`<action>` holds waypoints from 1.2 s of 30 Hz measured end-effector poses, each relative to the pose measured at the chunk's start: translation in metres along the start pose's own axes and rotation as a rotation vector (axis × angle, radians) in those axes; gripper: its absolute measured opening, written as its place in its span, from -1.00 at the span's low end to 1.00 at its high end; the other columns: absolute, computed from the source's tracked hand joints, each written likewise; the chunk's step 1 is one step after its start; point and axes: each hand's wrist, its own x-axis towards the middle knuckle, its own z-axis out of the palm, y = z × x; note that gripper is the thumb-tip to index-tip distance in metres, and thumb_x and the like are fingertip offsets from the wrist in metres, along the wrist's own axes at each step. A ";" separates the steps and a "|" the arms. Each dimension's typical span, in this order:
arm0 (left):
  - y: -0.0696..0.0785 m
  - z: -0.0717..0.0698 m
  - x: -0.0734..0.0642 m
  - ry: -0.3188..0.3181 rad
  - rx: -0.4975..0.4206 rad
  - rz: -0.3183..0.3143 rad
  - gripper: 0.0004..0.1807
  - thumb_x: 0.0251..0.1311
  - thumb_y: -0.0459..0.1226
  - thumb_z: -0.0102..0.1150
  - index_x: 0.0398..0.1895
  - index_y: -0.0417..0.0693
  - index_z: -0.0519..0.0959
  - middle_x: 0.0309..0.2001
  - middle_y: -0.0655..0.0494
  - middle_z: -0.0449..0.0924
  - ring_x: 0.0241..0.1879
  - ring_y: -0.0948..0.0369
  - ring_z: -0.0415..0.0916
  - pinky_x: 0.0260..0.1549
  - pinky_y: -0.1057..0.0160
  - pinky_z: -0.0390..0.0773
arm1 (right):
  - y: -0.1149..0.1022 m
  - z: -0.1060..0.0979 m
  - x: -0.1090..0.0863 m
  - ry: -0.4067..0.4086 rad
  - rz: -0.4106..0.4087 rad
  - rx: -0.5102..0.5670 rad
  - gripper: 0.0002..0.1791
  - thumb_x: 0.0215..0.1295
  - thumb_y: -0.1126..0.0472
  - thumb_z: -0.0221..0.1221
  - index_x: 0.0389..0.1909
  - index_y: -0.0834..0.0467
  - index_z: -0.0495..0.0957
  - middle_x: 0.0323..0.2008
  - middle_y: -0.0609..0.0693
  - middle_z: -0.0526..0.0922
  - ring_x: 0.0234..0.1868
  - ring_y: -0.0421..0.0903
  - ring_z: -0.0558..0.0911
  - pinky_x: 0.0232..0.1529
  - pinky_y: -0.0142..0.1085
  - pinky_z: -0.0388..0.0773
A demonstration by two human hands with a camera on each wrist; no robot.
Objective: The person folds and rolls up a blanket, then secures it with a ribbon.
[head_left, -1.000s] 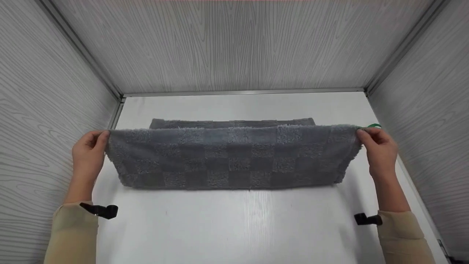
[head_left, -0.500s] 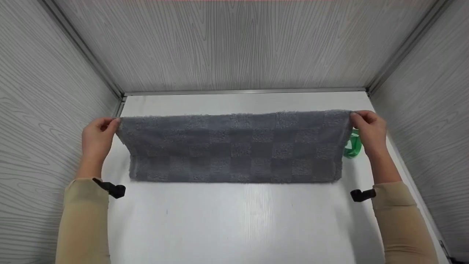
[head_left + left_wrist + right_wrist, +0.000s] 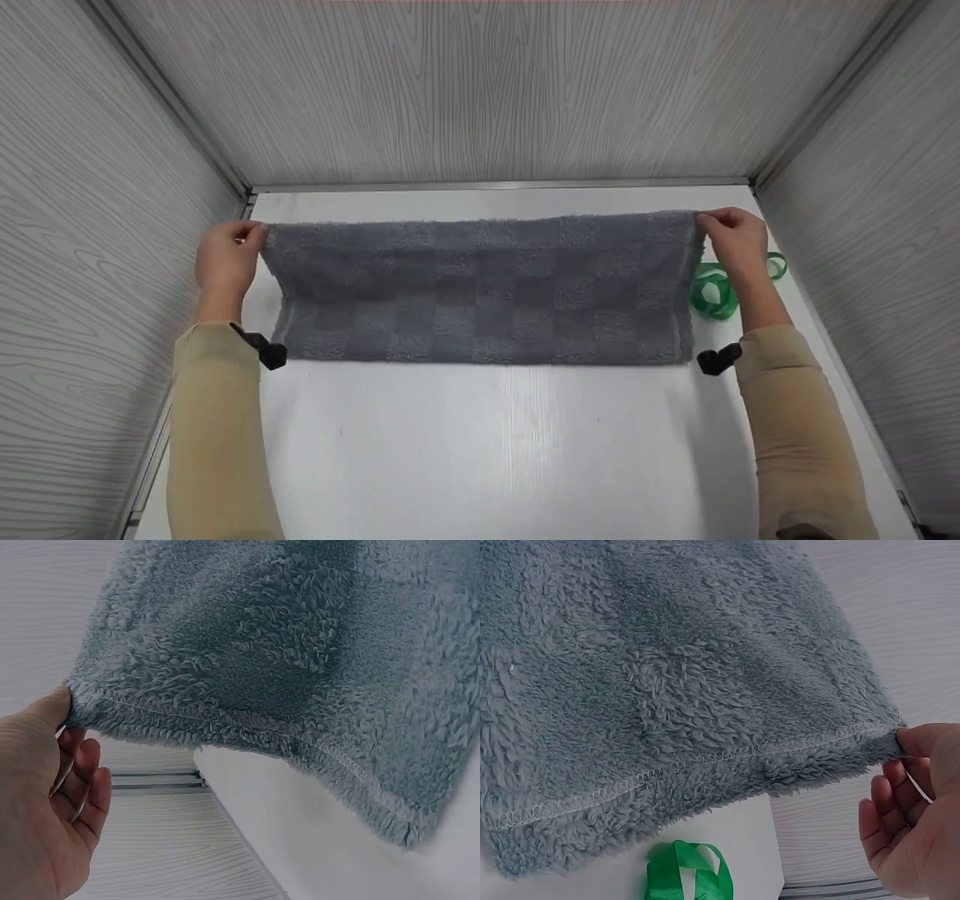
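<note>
A grey checked plush towel (image 3: 480, 292) stretches between both hands, its near edge down on the white table and its far edge raised. At the far left corner, my left hand (image 3: 229, 259) pinches the towel between thumb and forefinger. My right hand (image 3: 739, 240) pinches the far right corner likewise. In the left wrist view the stitched side hem of the towel (image 3: 225, 712) sags away from the pinched corner. The right wrist view shows the towel (image 3: 690, 690) with its hem running down from the thumb and fingertips.
A loosely coiled green ribbon (image 3: 714, 292) lies on the white table (image 3: 495, 442) beside the towel's right edge, partly behind the right hand and forearm. Wood-grain panels stand at the back (image 3: 480, 90), the left (image 3: 90, 225) and the right (image 3: 870, 225).
Both hands have moved away from the body and closer together, carrying the towel's far edge toward the back panel. The strip of towel behind that edge is now hidden, and more green ribbon shows.
</note>
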 end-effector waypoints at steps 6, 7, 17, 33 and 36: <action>0.007 0.015 0.003 0.021 0.009 -0.032 -0.51 0.54 0.05 -0.02 0.18 -0.11 0.64 0.04 -0.08 0.58 -0.08 0.02 0.48 -0.19 0.05 0.41 | -0.003 0.012 0.006 -0.028 0.003 -0.097 -0.49 0.48 -0.15 0.12 0.13 0.18 0.62 -0.06 -0.01 0.60 -0.09 -0.13 0.52 -0.07 -0.19 0.46; 0.009 0.017 0.003 0.022 0.010 -0.039 -0.52 0.54 0.04 -0.01 0.18 -0.11 0.65 0.04 -0.08 0.59 -0.09 0.02 0.49 -0.19 0.05 0.42 | -0.003 0.014 0.007 -0.031 0.004 -0.109 -0.48 0.48 -0.15 0.11 0.14 0.19 0.61 -0.04 0.01 0.60 -0.08 -0.13 0.53 -0.06 -0.18 0.47; 0.012 0.040 0.002 0.046 0.046 -0.087 -0.58 0.56 -0.04 -0.01 0.19 -0.08 0.66 0.03 -0.10 0.67 -0.09 -0.01 0.58 -0.13 -0.03 0.49 | -0.001 0.032 0.011 -0.061 0.008 -0.194 -0.48 0.52 -0.11 0.06 0.18 0.23 0.60 0.05 0.16 0.61 -0.04 -0.01 0.54 -0.05 -0.10 0.48; 0.019 0.055 0.001 -0.028 0.071 -0.154 -0.56 0.60 -0.09 -0.10 0.30 -0.11 0.57 0.16 -0.12 0.61 0.03 -0.05 0.57 0.01 -0.12 0.52 | 0.005 0.044 0.011 -0.031 0.034 -0.266 -0.50 0.55 -0.04 0.01 0.20 0.25 0.60 0.08 0.22 0.62 -0.03 0.07 0.58 -0.08 -0.08 0.47; 0.020 0.055 0.002 -0.033 0.077 -0.153 -0.55 0.60 -0.10 -0.11 0.31 -0.12 0.56 0.18 -0.13 0.60 0.05 -0.06 0.57 0.03 -0.13 0.52 | 0.006 0.045 0.011 -0.028 0.038 -0.267 -0.50 0.55 -0.04 0.01 0.20 0.26 0.60 0.08 0.22 0.62 -0.04 0.06 0.57 -0.08 -0.09 0.47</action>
